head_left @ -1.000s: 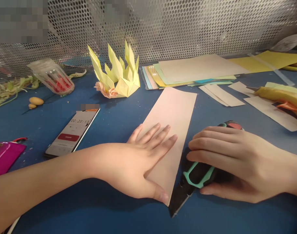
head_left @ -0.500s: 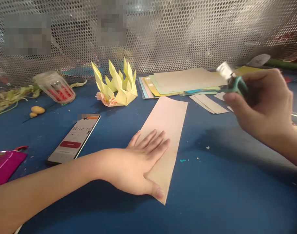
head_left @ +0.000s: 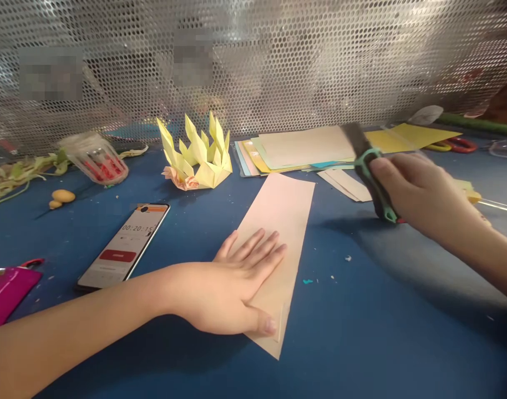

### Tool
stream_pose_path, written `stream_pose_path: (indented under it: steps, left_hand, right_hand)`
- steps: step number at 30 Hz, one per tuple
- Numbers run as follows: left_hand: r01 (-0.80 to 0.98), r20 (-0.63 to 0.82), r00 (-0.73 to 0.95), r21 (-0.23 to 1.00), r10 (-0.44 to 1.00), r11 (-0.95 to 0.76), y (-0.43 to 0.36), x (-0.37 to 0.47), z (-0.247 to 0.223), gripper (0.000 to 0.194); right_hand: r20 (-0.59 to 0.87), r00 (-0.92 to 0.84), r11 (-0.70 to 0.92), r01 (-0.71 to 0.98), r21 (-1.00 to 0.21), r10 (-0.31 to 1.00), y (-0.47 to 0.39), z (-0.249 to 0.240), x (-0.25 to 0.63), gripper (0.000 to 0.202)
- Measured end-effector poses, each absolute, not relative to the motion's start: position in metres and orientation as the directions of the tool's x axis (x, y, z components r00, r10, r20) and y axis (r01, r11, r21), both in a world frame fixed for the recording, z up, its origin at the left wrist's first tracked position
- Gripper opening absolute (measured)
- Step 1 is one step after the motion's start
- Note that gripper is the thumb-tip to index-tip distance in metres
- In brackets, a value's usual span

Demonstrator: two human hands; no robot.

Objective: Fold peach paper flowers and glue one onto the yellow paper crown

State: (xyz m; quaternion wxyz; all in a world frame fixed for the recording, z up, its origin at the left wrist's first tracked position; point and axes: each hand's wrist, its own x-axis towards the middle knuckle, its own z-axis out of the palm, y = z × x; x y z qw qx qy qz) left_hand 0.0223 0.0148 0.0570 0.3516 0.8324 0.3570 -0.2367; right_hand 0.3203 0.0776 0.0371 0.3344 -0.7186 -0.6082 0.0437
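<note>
My left hand (head_left: 232,293) lies flat with fingers spread on a long pale pink paper strip (head_left: 283,208), pressing it to the table. The strip runs away from me at a slant, and a narrow layer shows near its close end by my thumb. My right hand (head_left: 420,183) is raised over the table on the right. Its fingers are closed round a green-and-black-handled tool (head_left: 378,191) with a flat, dark blade-like end pointing up and away. Motion blurs the tool, so its exact kind is unclear.
Behind the strip stands a yellow folded-paper crown (head_left: 201,163). Paper sheets (head_left: 307,147) are stacked at the back, with cut pale strips (head_left: 347,185) in front. A phone (head_left: 126,244) showing a timer lies left; beyond it is a clear jar (head_left: 101,160). Red-handled scissors (head_left: 464,145) lie back right.
My right hand has moved left and slightly down, turning the tool so its handle shows. My left hand stays on the paper strip. The view has tilted up a little.
</note>
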Motion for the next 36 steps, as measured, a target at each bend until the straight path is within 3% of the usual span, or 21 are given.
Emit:
stream_pose_path:
  steps: [3,7,14,19,28,36]
  left_hand:
    - [0.772,-0.665,0.619,0.418,0.418,-0.478,0.016,0.024,0.06,0.105]
    - [0.774,-0.672,0.618,0.428,0.409,-0.466,0.016,0.025,0.061,0.104]
    - [0.769,-0.628,0.634,0.451,0.451,-0.453,0.012,0.023,0.054,0.099]
    - [0.758,-0.596,0.651,0.476,0.47,-0.445,0.009,0.021,0.05,0.097]
    - [0.752,-0.544,0.659,0.457,0.519,-0.475,0.004,0.023,0.05,0.097]
    - [0.758,-0.569,0.649,0.431,0.504,-0.489,0.004,0.026,0.057,0.097]
  right_hand:
    - [0.236,0.246,-0.077,0.828,-0.555,0.94,0.079,0.036,0.321,0.031]
    - [0.195,0.249,-0.101,0.821,-0.561,0.949,0.082,0.032,0.327,0.025]
    - [0.199,0.226,-0.073,0.814,-0.576,0.954,0.088,0.024,0.337,0.039]
    - [0.198,0.101,0.035,0.809,-0.587,0.975,0.087,0.028,0.337,0.041]
    - [0.227,0.177,-0.054,0.884,-0.464,0.958,0.094,0.017,0.341,0.037]
    - [0.062,0.153,-0.115,0.906,-0.408,0.986,0.104,0.017,0.359,0.035]
